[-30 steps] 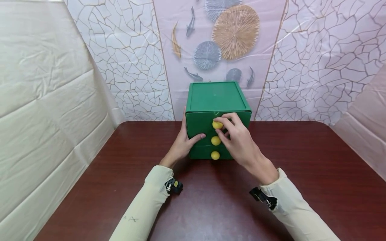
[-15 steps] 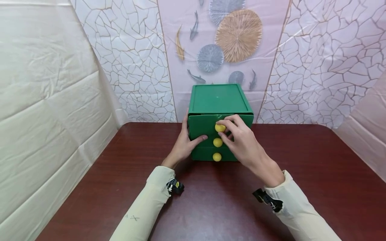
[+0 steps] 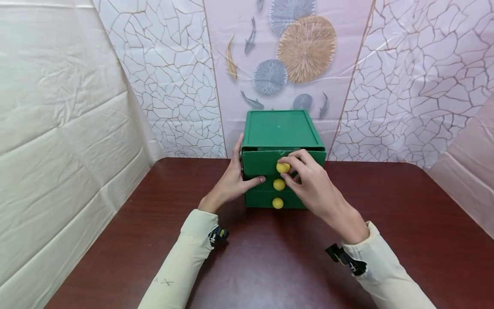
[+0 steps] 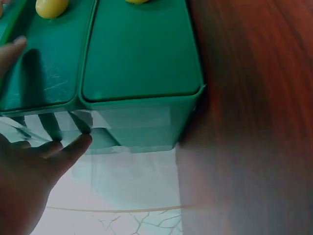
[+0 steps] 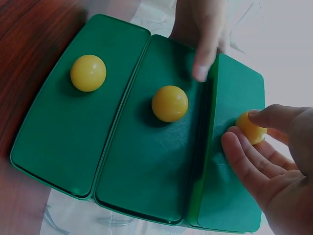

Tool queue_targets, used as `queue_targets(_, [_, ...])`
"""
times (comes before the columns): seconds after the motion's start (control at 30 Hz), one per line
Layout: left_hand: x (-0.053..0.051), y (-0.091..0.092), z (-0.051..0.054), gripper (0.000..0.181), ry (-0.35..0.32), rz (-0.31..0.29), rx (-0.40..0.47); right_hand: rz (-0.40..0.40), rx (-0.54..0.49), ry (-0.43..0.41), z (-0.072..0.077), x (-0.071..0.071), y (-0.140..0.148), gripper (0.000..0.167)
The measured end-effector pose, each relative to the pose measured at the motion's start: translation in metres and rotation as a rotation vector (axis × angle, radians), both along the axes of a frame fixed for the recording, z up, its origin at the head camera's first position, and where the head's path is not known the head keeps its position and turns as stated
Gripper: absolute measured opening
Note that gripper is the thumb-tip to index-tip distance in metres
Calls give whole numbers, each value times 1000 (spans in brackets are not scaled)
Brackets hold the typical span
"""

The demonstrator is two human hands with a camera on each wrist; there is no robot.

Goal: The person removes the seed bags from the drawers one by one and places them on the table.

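Observation:
A green cabinet (image 3: 283,128) with stacked drawers stands at the back of the table, each drawer front bearing a round yellow knob. Its top drawer (image 3: 260,162) is pulled out a little, leaving a dark gap under the cabinet's top. My right hand (image 3: 318,184) pinches the top knob (image 5: 252,128) between thumb and fingers. On the cabinet's left side rest the straight fingers of my left hand (image 3: 231,180), with the thumb reaching round to the front near the middle drawer (image 5: 142,161). The middle knob (image 5: 169,104) and bottom knob (image 5: 88,73) are untouched.
A dark red-brown table (image 3: 262,266) lies under the cabinet. Behind it hangs a patterned sheet (image 3: 177,77) with fish and round motifs. A pale cloth (image 3: 58,128) drapes on the left. Both wrists carry small black camera mounts.
The top drawer has slid forward slightly, and the gap along its upper edge has widened. My right hand has moved toward me with the knob; my left hand stays at the cabinet's side.

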State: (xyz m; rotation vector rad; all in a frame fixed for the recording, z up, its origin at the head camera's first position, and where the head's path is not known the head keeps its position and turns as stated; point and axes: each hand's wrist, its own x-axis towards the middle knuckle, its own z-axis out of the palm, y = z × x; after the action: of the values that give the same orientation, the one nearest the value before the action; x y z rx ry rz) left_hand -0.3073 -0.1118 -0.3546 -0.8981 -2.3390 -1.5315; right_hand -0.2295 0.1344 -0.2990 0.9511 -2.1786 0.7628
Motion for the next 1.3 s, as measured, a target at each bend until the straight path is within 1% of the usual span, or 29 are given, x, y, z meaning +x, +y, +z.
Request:
queue_targets(0.13, [1, 2, 7, 116, -31, -40, 24, -5, 11, 0, 3, 1, 4, 31])
queue_targets(0.23, [2, 3, 13, 108, -8, -75, 77, -13, 19, -4, 5, 1, 7, 31])
queue_targets(0.3, [1, 5, 17, 102, 22, -87, 106, -13, 22, -8, 7, 2, 8, 31])
queue_targets(0.37, [1, 7, 22, 94, 42, -78, 132, -10, 28, -11, 8, 2, 9, 30])
queue_targets(0.43, [1, 8, 26, 87, 41, -68, 152, -3, 36, -9, 9, 1, 10, 29])
queue_targets(0.53, [0, 11, 32, 81, 42, -48, 157, 0, 48, -1, 12, 1, 12, 28])
queue_targets(0.63, [-1, 14, 38, 70, 12, -58, 162, 6, 58, 5, 15, 2, 13, 29])
queue_targets(0.73, [-1, 13, 44, 63, -40, -63, 173, 29, 67, 7, 18, 2, 13, 30])
queue_targets(0.8, [-1, 11, 46, 62, -72, -59, 181, 46, 76, 12, 19, 2, 13, 29])
queue_targets(0.9, [-2, 7, 48, 62, -96, -49, 197, 61, 88, 23, 20, 4, 11, 29])
queue_targets(1.03, [-7, 7, 48, 61, -111, -14, 199, 63, 100, 29, 19, 6, 11, 29])
queue_targets(1.1, [-11, 9, 47, 62, -123, 16, 202, 62, 104, 26, 19, 8, 11, 28])
queue_targets(1.2, [-15, 14, 47, 63, -132, 53, 251, 58, 130, 3, 20, 13, 11, 28])
queue_targets(1.3, [-18, 19, 49, 64, -153, 54, 333, 51, 158, -16, 24, 18, 12, 29])
